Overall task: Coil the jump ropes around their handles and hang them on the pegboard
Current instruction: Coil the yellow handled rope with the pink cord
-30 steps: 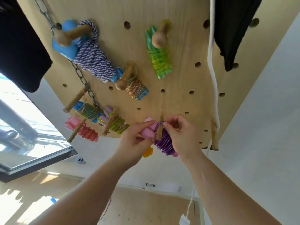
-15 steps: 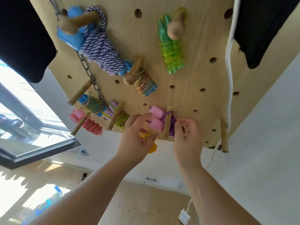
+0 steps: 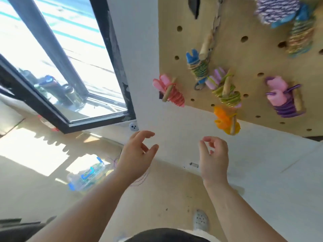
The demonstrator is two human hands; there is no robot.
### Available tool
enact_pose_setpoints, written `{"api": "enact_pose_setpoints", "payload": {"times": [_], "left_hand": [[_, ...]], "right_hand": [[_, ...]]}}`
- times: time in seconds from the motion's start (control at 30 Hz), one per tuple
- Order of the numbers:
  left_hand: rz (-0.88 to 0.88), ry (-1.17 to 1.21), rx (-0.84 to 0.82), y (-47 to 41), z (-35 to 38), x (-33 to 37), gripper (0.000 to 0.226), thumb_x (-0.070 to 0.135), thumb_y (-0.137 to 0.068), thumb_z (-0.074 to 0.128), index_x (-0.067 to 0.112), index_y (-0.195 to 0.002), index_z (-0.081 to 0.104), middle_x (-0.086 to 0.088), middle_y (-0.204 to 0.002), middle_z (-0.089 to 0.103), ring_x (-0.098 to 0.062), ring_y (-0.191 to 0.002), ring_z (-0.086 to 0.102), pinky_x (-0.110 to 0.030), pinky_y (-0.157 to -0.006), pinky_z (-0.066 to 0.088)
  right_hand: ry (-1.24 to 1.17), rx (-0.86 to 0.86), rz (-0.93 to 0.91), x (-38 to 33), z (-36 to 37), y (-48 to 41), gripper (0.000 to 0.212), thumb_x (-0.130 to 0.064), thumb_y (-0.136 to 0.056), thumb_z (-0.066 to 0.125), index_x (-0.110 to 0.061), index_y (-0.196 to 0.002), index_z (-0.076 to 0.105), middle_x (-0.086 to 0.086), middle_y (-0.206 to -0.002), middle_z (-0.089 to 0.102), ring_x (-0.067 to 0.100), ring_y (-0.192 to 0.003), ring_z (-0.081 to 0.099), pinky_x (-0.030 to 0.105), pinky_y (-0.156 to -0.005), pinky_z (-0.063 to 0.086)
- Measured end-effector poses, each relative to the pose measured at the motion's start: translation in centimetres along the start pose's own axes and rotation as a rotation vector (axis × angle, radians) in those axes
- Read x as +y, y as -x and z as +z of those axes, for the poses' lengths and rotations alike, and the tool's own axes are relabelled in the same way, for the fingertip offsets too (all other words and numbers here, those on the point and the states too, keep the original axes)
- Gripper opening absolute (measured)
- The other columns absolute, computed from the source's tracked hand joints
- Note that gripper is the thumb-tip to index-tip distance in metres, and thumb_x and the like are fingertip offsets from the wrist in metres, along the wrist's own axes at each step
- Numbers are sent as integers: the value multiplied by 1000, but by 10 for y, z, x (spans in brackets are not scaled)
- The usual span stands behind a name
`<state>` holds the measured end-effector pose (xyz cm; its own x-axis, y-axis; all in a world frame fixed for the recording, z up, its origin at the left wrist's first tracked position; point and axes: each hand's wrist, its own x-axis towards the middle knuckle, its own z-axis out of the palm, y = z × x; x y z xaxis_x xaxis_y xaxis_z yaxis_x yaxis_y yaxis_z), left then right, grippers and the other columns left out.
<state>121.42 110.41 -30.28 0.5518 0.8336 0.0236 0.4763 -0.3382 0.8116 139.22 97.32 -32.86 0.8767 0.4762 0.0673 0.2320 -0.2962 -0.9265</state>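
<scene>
Purple rope [image 3: 284, 107] now hangs on its peg [image 3: 297, 99] near the pegboard's [image 3: 248, 55] lower edge, pink handles uppermost and the coil below them.

Change: a second ago we had both hands on this rope. The left held the handles and the right worked the loop over the peg. Half a second ago the fingers were letting go. Now both hands are off it and well below the pegboard's lower edge.
- Left hand [image 3: 135, 152]: fingers loosely curled, holding nothing.
- Right hand [image 3: 214, 159]: fingers loosely curled, thumb and forefinger close together with nothing between them.

Our view has also swung down and to the left of the pegboard, bringing in the window [image 3: 61, 58] and the floor [image 3: 43, 163].

Also on the pegboard, each coiled on a peg:
- orange rope [image 3: 225, 121], at the lower edge
- red rope [image 3: 172, 93], at the lower left corner
- green rope [image 3: 227, 95], between those two

Reading: the purple rope stays up unsupported, so we count it as done.

On the floor below the pegboard lies a clear box [image 3: 87, 175] with blue clips. Thin purple loops [image 3: 141, 179] show beside the left wrist. They may be another rope not yet coiled, but they are too faint to be sure. If so, it would be the next one to pick up.
</scene>
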Motion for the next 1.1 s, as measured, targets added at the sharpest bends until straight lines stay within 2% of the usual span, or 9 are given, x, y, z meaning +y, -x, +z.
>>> {"api": "enact_pose_setpoints", "payload": {"times": [0.07, 0.1, 0.23, 0.33, 0.4, 0.53, 0.8, 0.97, 1.1], "left_hand": [[-83, -31, 11, 7, -43, -49, 29, 26, -91, 73, 28, -118, 63, 13, -117, 59, 2, -80, 61, -9, -72, 44], [-127, -49, 15, 9, -62, -71, 28, 27, -90, 74, 28, -116, 63, 11, -117, 61, 0, -76, 63, -10, -71, 43], [-322, -55, 26, 17, -112, -141, 25, 34, -89, 75, 32, -111, 62, 8, -114, 59, -16, -95, 62, -29, -86, 45], [-421, -77, -62, 12, -129, -190, 40, 33, -89, 73, 26, -126, 60, 7, -124, 53, -9, -104, 54, -27, -93, 39], [-456, -111, -124, 1, -133, -221, 43, 35, -89, 71, 27, -129, 59, 6, -128, 52, -5, -104, 52, -26, -94, 37], [-532, -180, -175, -28, -135, -267, 44, 36, -90, 70, 26, -132, 57, 3, -131, 53, -11, -113, 48, -30, -99, 39], [-574, -205, -212, -100, -105, -369, 42, 38, -90, 69, 28, -129, 58, 3, -128, 53, -12, -106, 49, -35, -97, 45], [-556, -214, -306, -141, -63, -466, 40, 37, -91, 69, 29, -128, 57, 8, -123, 48, -10, -107, 48, -30, -91, 38], [-529, -284, -390, -178, -15, -565, 39, 36, -91, 69, 24, -126, 57, 2, -121, 52, -17, -108, 53, -30, -88, 41]], "right_hand": [[9, -83, 44, -10, 48, 29, 14, -23, -95, 65, -35, -92, 59, -13, -107, 53, 3, -104, 52, 31, -93, 43], [23, -138, 84, -13, 70, 42, 13, -24, -94, 66, -35, -91, 59, -11, -108, 54, 3, -104, 53, 31, -92, 44], [112, -398, 244, -19, 141, 74, 8, -31, -92, 71, -32, -91, 63, 2, -110, 58, 15, -96, 60, 28, -78, 46], [194, -553, 287, -15, 186, 81, 10, -36, -91, 71, -33, -96, 63, -2, -110, 56, 10, -95, 58, 27, -74, 46], [222, -615, 323, -9, 217, 76, 12, -38, -91, 70, -34, -98, 62, -4, -112, 56, 8, -98, 57, 28, -77, 45], [274, -694, 366, 14, 275, 50, 13, -39, -93, 68, -32, -102, 61, -3, -118, 56, 12, -106, 57, 31, -87, 47], [404, -760, 417, 95, 382, 11, 20, -40, -92, 68, -26, -105, 63, 0, -116, 57, 14, -98, 56, 31, -83, 46], [516, -765, 419, 185, 452, -3, 20, -40, -90, 70, -25, -101, 62, 1, -115, 54, 16, -96, 57, 30, -81, 47], [609, -780, 440, 279, 519, -17, 21, -41, -89, 68, -26, -101, 59, 2, -117, 53, 20, -97, 59, 34, -89, 52]]}}
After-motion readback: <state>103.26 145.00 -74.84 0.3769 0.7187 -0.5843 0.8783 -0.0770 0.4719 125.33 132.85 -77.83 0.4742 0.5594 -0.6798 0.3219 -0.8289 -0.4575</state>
